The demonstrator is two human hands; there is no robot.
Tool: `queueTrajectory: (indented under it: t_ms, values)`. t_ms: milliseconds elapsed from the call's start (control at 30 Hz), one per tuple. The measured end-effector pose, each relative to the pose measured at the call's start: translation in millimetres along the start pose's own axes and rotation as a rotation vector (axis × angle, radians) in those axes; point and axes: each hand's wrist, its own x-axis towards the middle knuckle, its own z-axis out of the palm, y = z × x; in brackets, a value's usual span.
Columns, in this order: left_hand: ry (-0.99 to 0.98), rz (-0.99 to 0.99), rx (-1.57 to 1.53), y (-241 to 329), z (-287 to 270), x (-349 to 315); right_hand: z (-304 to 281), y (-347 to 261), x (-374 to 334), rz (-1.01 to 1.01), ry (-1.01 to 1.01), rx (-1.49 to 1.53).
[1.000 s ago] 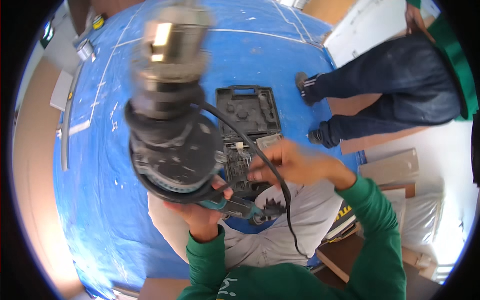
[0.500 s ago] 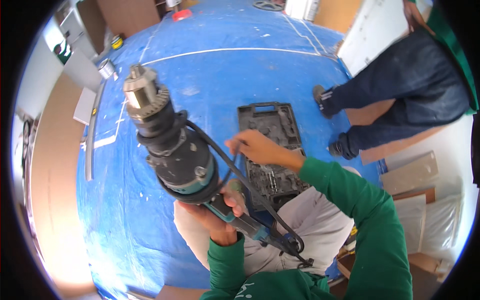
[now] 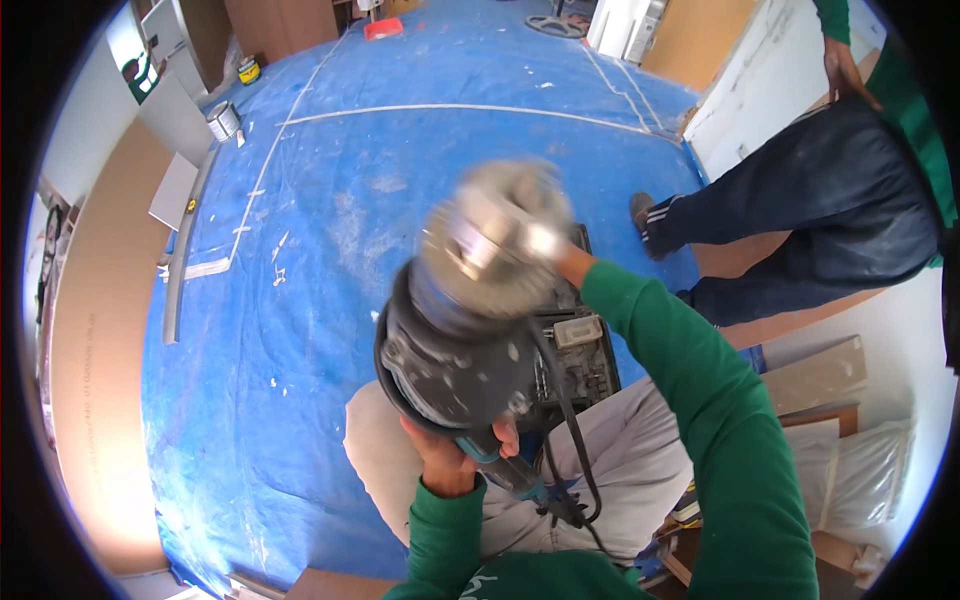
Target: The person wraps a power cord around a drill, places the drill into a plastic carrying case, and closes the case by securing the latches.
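My left hand [image 3: 450, 455] is wrapped round the handle of a black and teal power drill [image 3: 460, 350], with its metal chuck [image 3: 495, 235] tipped up and toward me, smeared by motion. A black cord [image 3: 572, 430] hangs in a loop from the drill. Behind the chuck is my right hand [image 3: 572, 262]; only the wrist edge shows and its fingers are hidden. Below and beyond the drill lies an open dark tool case [image 3: 600, 365] on the floor, partly covered by the drill and my right arm. A pale small box [image 3: 578, 332] sits in it.
A blue sheet [image 3: 300, 400] with white tape lines covers the floor. Another person [image 3: 830, 200] in dark trousers stands at the right. Boards [image 3: 110, 360] lean along the left wall beside a metal straightedge [image 3: 185, 260]. Cans [image 3: 224, 121] stand further back; wrapped panels [image 3: 870, 460] lean at the right.
The drill has swung right, and its chuck has tilted toward me. My right hand has moved from above the case to behind the chuck. The other person's hand has come lower.
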Motion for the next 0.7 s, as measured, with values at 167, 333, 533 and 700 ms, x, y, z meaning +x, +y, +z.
queueTrajectory:
  t_ms: [167, 333, 533, 700]
  values:
    - [-0.009, -0.111, -0.031, -11, -35, -18, -30, -64, 44, -0.537, 0.508, -0.301]
    - [-0.177, -0.128, -0.014, -1, -20, -14, -89, -36, 65, -0.453, 0.663, -0.520]
    - [0.096, -0.102, -0.231, -6, -19, -15, -106, 7, 62, -0.711, 0.499, -0.621]
    - [-0.025, -0.105, 0.116, 6, 11, -7, -145, -67, 78, -0.803, 0.313, -0.912]
